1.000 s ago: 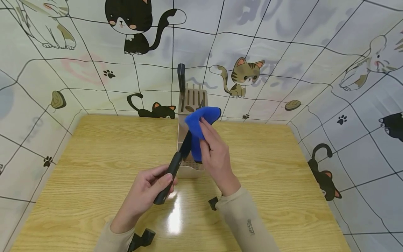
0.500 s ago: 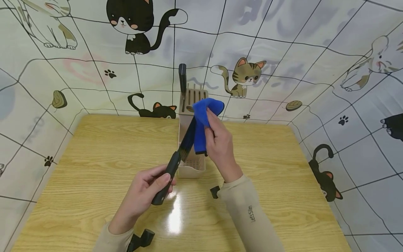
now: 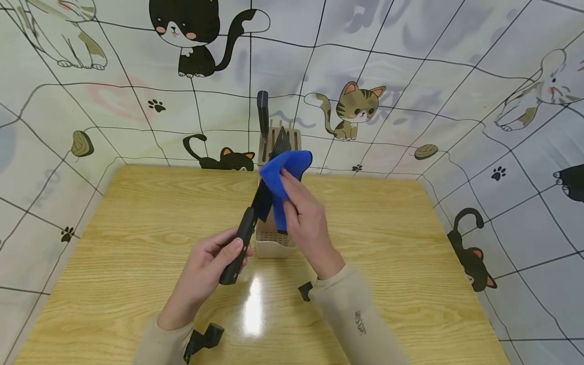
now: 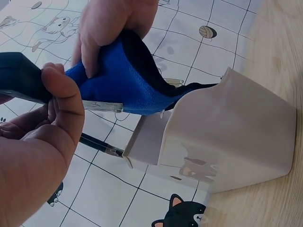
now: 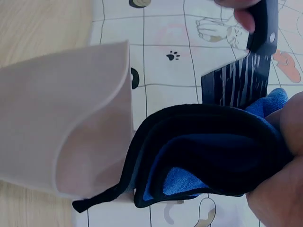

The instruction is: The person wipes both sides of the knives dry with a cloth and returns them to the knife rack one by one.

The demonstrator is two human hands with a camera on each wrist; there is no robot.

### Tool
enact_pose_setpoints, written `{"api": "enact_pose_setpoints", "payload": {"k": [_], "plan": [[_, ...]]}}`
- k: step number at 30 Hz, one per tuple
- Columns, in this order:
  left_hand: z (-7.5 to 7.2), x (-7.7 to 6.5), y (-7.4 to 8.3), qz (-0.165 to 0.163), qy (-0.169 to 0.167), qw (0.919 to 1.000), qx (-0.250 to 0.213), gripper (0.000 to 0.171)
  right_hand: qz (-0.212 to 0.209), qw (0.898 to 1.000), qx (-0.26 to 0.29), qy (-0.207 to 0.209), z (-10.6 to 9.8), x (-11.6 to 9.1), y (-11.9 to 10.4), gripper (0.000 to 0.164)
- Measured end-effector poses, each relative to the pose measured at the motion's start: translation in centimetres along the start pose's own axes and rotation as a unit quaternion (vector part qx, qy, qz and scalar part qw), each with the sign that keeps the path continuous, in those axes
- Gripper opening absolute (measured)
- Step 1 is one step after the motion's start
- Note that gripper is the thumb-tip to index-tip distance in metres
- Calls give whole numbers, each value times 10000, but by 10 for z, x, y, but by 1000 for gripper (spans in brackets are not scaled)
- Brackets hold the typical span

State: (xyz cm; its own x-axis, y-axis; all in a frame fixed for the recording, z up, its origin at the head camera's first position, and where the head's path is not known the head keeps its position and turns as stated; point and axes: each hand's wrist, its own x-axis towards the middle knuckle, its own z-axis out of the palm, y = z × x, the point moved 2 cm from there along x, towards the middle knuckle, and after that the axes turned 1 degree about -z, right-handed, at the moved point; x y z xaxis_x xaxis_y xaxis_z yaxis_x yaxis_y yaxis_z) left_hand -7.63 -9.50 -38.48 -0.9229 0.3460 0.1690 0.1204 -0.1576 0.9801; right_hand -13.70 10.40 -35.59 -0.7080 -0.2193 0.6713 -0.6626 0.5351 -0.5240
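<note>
My left hand [image 3: 205, 268] grips the black handle of a kitchen knife [image 3: 241, 243], its dark blade slanting up and away. Folded over the middle of that blade is a blue cloth [image 3: 292, 167], which my right hand [image 3: 310, 223] pinches between thumb and fingers. The blade's tip shows beyond the cloth in the head view. From the right wrist, the blade [image 5: 236, 80] shows light streaks near the handle, and the cloth [image 5: 184, 182] has a black edging. My left fingers [image 4: 64, 99] curl round the handle in the left wrist view.
Behind the hands stands a beige knife holder [image 3: 276, 248] with slots on top. Another black-handled knife [image 3: 262, 114] is upright in it. The wooden table [image 3: 388, 253] meets a cat-print sheet [image 3: 410, 91] at the back and sides. Black wrist mounts sit by both sleeves.
The cloth first slid up and right towards the tip, then came back down and left along the blade, baring the tip. The left hand keeps its grip and has shifted only slightly.
</note>
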Motion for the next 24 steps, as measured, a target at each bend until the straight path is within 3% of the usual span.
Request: {"api": "enact_pose_setpoints", "payload": {"k": [15, 24], "plan": [[-3, 6, -8, -119, 344, 9990, 263, 31, -428, 9989, -119, -177, 12, -21, -20, 36], [-1, 8, -12, -44, 405, 9989, 224, 32, -792, 9965, -281, -3, 16, -30, -30, 36]]}}
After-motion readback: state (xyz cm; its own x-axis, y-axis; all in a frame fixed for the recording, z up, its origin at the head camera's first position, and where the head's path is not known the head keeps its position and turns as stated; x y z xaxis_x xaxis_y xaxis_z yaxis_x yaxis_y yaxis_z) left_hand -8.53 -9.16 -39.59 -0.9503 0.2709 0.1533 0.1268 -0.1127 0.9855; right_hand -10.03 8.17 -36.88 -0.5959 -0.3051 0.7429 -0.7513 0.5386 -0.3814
